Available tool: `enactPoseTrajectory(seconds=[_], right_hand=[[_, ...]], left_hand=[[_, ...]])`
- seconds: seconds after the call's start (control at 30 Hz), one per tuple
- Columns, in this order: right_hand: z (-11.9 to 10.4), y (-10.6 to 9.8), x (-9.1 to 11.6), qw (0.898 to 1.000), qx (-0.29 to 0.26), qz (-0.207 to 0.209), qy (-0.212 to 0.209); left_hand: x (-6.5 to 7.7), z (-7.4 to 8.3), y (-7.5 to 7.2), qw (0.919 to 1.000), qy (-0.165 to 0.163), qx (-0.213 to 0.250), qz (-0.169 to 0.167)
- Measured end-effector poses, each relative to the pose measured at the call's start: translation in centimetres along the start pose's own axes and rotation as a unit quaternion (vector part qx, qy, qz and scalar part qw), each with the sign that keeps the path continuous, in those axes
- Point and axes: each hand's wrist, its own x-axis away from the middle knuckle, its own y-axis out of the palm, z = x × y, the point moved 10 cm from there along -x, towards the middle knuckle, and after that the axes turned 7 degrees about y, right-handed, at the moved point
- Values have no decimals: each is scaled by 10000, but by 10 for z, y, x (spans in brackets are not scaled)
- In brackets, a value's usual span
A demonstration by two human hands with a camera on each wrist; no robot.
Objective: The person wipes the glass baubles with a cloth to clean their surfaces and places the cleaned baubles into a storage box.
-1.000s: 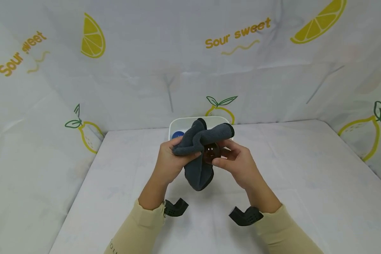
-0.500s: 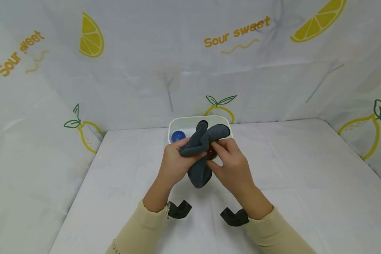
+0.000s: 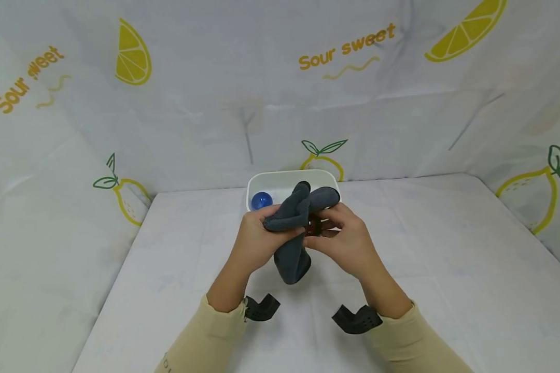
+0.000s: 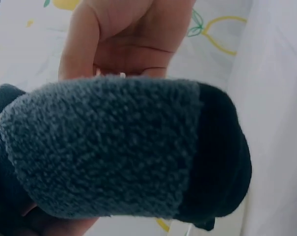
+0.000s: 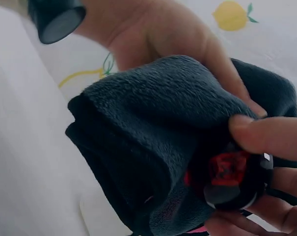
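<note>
In the head view my left hand (image 3: 260,241) grips a folded dark grey cloth (image 3: 289,259) with a black edge, its thumb lying across the folds. My right hand (image 3: 347,239) holds a shiny dark red ball (image 3: 313,227) against the cloth's right side. The right wrist view shows the ball (image 5: 230,179) close up, with thumb and fingers around it and the fuzzy cloth (image 5: 153,98) pressed along its left. Cloth (image 4: 99,147) fills most of the left wrist view and hides the ball there.
Behind the hands stands a white bin (image 3: 289,178), partly covered by the cloth. A glossy blue ball (image 3: 262,200) lies in its left part. The table (image 3: 191,248) has a white cover, and a lemon-print sheet (image 3: 191,103) hangs behind it.
The right hand first closes in over the ball, then draws back slightly right with its fingers shifted on it. The left hand and cloth move slightly right, uncovering more of the blue ball.
</note>
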Motion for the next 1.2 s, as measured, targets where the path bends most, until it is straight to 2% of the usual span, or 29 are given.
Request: enactPoseTrajectory(seconds=[0.07,0.13,0.27,0.33,0.37,0.4,0.47,0.53,0.6,0.67,0.77,0.83,0.9,0.97,1.03,1.1,1.2], right_hand=[[7,1,-2,9970,-591,-316,384],[14,4,-3,9875,-1284,-609,687],[17,13,-2,9507,-2741,-1154,881],[15,16,-1,9338,-3220,-1311,847],[14,16,-1,9294,-3342,-1330,822],[14,16,-1,9292,-3374,-1281,800],[12,13,-1,9369,-3277,-1044,624],[6,8,0,9525,-2957,-664,283],[-2,1,2,9669,-2532,-232,-220],[-14,-4,6,9750,-2052,158,-840],[-30,-9,14,9742,-1269,661,-1747],[-40,-10,21,9661,-594,1001,-2305],[-47,-10,26,9545,2,1295,-2685],[-51,-10,29,9450,482,1488,-2872],[-51,-9,28,9443,775,1484,-2832],[-47,-8,25,9519,874,1327,-2618],[-38,-5,18,9704,793,909,-2091]], left_hand=[[-1,-1,-3,9999,-13,157,0],[-1,0,-5,9995,-4,328,9],[-2,2,-9,9971,38,760,69],[-2,2,-10,9952,33,963,142],[-2,2,-10,9943,32,1054,183],[-2,1,-10,9931,5,1145,236],[-2,-1,-11,9908,-47,1313,311],[-2,-4,-10,9886,-103,1456,372],[-3,-6,-9,9869,-162,1557,399],[-2,-7,-9,9862,-179,1600,397],[-3,-7,-7,9859,-182,1622,360],[-3,-7,-6,9855,-167,1649,352],[-3,-6,-5,9864,-136,1599,358],[-3,-5,-4,9885,-100,1457,385],[-3,-3,-4,9917,-39,1231,359],[-2,-1,-2,9953,53,926,286],[-1,2,0,9978,212,610,138]])
